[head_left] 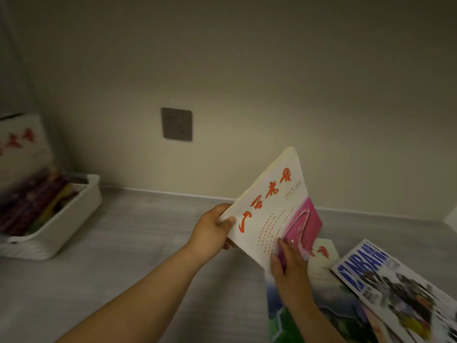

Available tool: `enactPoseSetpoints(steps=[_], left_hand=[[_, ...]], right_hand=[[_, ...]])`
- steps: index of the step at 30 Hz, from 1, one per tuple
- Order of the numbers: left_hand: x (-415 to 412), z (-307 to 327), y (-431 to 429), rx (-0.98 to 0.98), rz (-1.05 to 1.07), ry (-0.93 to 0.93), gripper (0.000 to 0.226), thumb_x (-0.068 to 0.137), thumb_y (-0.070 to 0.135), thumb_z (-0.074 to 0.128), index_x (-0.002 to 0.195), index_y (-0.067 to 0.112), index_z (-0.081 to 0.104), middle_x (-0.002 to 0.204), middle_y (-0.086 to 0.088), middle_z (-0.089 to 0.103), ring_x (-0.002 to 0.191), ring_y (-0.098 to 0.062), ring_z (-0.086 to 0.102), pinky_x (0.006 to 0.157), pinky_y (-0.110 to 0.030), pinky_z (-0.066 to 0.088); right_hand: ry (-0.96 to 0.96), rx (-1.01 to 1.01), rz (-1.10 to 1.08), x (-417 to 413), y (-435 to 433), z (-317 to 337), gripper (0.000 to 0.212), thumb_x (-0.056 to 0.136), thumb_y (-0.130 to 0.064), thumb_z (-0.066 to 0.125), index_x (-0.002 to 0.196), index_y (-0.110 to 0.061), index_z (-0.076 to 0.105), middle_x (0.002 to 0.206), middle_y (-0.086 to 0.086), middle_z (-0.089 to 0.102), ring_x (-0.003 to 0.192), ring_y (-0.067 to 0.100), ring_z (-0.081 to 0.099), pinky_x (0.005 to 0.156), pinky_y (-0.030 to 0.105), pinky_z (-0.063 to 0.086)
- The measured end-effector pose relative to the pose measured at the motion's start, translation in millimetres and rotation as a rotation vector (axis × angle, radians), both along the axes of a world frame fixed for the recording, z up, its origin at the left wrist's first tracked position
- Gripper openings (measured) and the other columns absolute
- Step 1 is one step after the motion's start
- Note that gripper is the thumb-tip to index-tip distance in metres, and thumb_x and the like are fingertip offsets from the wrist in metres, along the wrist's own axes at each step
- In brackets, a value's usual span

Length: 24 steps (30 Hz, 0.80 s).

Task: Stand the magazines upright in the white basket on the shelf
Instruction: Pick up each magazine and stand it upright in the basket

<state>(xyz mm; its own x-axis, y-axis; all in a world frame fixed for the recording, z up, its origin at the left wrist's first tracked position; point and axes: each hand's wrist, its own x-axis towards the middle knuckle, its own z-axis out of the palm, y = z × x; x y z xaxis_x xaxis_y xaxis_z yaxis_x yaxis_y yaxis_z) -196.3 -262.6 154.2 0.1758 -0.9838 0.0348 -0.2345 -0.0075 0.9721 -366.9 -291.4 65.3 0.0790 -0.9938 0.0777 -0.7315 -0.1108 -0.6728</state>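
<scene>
A white magazine with red brush characters and a pink picture is lifted off the shelf, tilted, right of centre. My left hand grips its left edge, thumb on the cover. My right hand holds its lower edge, fingers on the pink picture. The white basket stands at the far left on the grey shelf. Several magazines stand or lean inside it, one white with red characters. More magazines lie flat at the lower right: one with blue lettering, one green-and-blue, one pale.
A grey wall socket sits on the beige back wall above the shelf. The shelf's rear edge meets the wall along a low lip. Bare grey surface lies between the basket and the flat magazines.
</scene>
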Motion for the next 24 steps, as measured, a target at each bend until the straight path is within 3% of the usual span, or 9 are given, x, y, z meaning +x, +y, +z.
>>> enactPoseSetpoints(steps=[4,8,14,16,18,20,21,24], left_hand=[[71.6,10.7,22.0,-0.055,0.122,-0.016,0.034,0.091,0.012,0.040,0.079,0.042,0.049,0.075,0.006,0.062,0.055,-0.014,0.060,0.042,-0.014,0.048],[144.8,15.3,46.6,-0.082,0.277,0.002,0.033,0.092,0.012,0.040,0.076,0.039,0.048,0.072,0.004,0.060,0.050,-0.014,0.060,0.040,-0.016,0.048],[255.3,28.8,89.7,-0.165,0.454,-0.062,0.018,0.091,0.013,0.042,0.092,0.029,0.051,0.074,0.007,0.059,0.060,-0.012,0.060,0.040,-0.014,0.049],[289.9,38.1,104.9,-0.223,0.525,-0.129,0.022,0.090,0.011,0.044,0.088,0.032,0.052,0.071,0.008,0.058,0.053,-0.007,0.059,0.039,-0.011,0.046],[321.2,50.4,119.7,-0.268,0.585,-0.218,0.019,0.090,0.011,0.045,0.095,0.026,0.055,0.072,0.016,0.055,0.055,0.003,0.058,0.045,-0.011,0.046],[348.6,64.9,131.7,-0.293,0.644,-0.305,0.019,0.089,0.013,0.046,0.103,0.022,0.057,0.074,0.019,0.054,0.067,-0.001,0.057,0.060,-0.024,0.050],[360.3,73.2,136.5,-0.306,0.667,-0.333,0.019,0.089,0.013,0.047,0.102,0.024,0.057,0.074,0.017,0.055,0.071,-0.012,0.059,0.068,-0.032,0.053],[387.7,98.8,146.2,-0.341,0.729,-0.467,0.016,0.088,0.014,0.048,0.099,0.019,0.058,0.079,-0.005,0.063,0.080,-0.034,0.063,0.074,-0.048,0.055]], right_hand=[[-0.047,-0.021,0.136,72.6,3.8,8.5,0.047,0.093,-0.034,0.040,0.137,-0.021,0.031,0.150,0.000,0.027,0.138,0.020,0.021,0.114,0.038,0.027],[-0.077,-0.026,0.231,148.8,13.0,12.6,0.046,0.092,-0.031,0.043,0.136,-0.021,0.034,0.149,0.001,0.030,0.138,0.020,0.022,0.113,0.038,0.027],[-0.149,-0.039,0.382,269.4,29.2,16.4,0.046,0.092,-0.025,0.046,0.136,-0.020,0.035,0.150,-0.001,0.028,0.140,0.016,0.018,0.110,0.027,0.023],[-0.179,-0.054,0.436,310.3,35.1,20.5,0.046,0.091,-0.023,0.047,0.136,-0.019,0.036,0.150,0.000,0.029,0.138,0.016,0.024,0.107,0.024,0.025],[-0.226,-0.050,0.489,349.9,41.8,26.6,0.046,0.091,-0.021,0.048,0.136,-0.017,0.037,0.149,0.002,0.030,0.137,0.017,0.027,0.107,0.024,0.026],[-0.292,-0.062,0.551,386.4,48.7,35.1,0.048,0.091,-0.017,0.048,0.137,-0.017,0.034,0.149,0.004,0.029,0.136,0.018,0.028,0.106,0.023,0.026],[-0.335,-0.066,0.588,403.6,52.1,41.1,0.050,0.091,-0.016,0.047,0.138,-0.018,0.031,0.150,0.004,0.027,0.136,0.017,0.029,0.105,0.021,0.026],[-0.475,-0.018,0.693,449.9,60.0,59.9,0.058,0.093,-0.012,0.041,0.142,-0.028,0.015,0.151,0.003,0.024,0.134,0.015,0.029,0.103,0.022,0.028]])
